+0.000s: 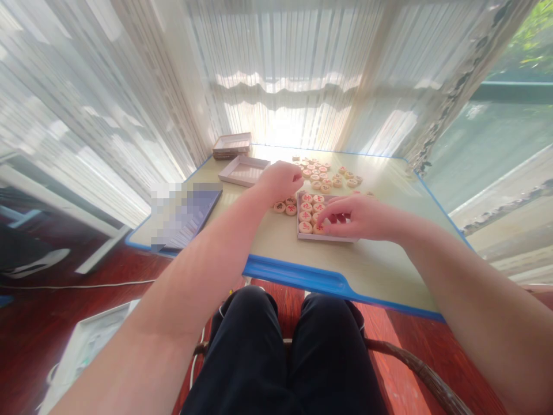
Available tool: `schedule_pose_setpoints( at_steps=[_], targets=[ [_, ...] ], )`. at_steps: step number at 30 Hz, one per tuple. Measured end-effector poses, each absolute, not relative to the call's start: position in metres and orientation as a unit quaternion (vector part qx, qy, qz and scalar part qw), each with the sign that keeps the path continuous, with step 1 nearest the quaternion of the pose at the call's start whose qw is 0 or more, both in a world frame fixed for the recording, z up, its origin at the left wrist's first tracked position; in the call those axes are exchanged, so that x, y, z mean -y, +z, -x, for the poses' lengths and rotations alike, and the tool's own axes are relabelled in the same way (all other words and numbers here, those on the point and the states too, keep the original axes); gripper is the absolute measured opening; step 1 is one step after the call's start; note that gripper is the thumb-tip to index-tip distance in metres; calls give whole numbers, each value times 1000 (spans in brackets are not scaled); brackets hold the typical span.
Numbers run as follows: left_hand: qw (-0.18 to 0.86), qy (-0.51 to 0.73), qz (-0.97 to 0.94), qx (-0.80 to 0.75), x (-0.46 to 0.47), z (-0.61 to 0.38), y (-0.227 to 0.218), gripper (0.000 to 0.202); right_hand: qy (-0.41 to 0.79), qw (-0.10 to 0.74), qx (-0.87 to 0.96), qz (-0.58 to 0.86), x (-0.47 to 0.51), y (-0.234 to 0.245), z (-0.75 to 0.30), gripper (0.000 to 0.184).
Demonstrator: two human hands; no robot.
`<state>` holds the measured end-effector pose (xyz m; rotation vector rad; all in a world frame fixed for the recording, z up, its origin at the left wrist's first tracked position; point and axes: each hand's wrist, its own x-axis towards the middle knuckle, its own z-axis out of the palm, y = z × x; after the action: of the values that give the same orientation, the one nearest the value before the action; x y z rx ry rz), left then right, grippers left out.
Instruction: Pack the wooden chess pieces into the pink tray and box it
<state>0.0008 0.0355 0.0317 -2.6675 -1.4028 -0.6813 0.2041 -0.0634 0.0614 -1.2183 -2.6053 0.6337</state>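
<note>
My left hand (280, 180) is curled into a loose fist over the loose round wooden chess pieces (322, 174) scattered on the table's far middle; what its fingers hold is hidden. My right hand (358, 217) rests on a shallow pale box (301, 235) partly filled with red-lettered pieces (306, 207), its fingertips pinching or pressing a piece inside. A few more pieces (285, 207) lie just left of the box.
The beige table has a blue rim (298, 275). An empty box lid (242, 171) and a stack of boxes (231, 145) sit at the back left, a dark flat item (199, 210) at the left. Sheer curtains surround the table. My knees are below its front edge.
</note>
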Motion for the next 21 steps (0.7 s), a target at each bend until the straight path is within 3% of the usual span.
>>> schedule_pose_setpoints(
  at_steps=[8,21],
  targets=[
    [28,-220,863,453,-36,0,31,29,198,53,887,414,62,63,-209,24],
    [12,-218,861,459,-34,0,33,28,173,60,887,423,63,63,-209,26]
  ],
)
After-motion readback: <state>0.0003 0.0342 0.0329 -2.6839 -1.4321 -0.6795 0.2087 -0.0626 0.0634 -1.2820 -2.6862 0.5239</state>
